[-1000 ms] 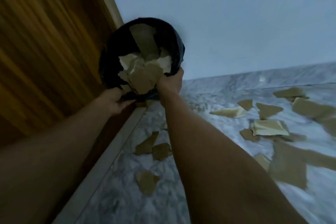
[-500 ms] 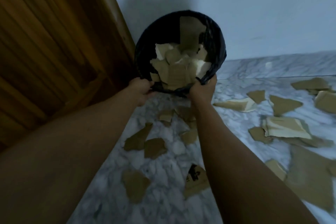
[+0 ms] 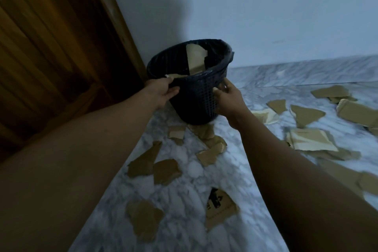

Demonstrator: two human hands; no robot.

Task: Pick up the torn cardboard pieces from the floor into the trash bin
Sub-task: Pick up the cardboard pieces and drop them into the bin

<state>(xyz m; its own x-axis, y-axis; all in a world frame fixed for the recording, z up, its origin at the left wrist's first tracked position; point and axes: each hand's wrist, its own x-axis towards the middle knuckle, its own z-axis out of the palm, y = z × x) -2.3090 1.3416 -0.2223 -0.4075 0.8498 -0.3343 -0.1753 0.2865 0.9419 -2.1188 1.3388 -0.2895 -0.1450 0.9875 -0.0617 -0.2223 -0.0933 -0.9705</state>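
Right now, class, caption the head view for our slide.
The left hand and right hand hold the black mesh trash bin beside a wooden door; torn cardboard pieces litter the marble floor.

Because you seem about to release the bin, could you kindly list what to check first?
1. Dark plastic mesh trash bin upright by the wall: ok.
2. Its base flat on the grey marble floor: cannot tell.
3. Left hand off the rim: not ok, it grips it.
4. Right hand off the bin's side: not ok, touching; grip blurred.
5. Torn brown cardboard pieces off the floor: not ok, many lie there.
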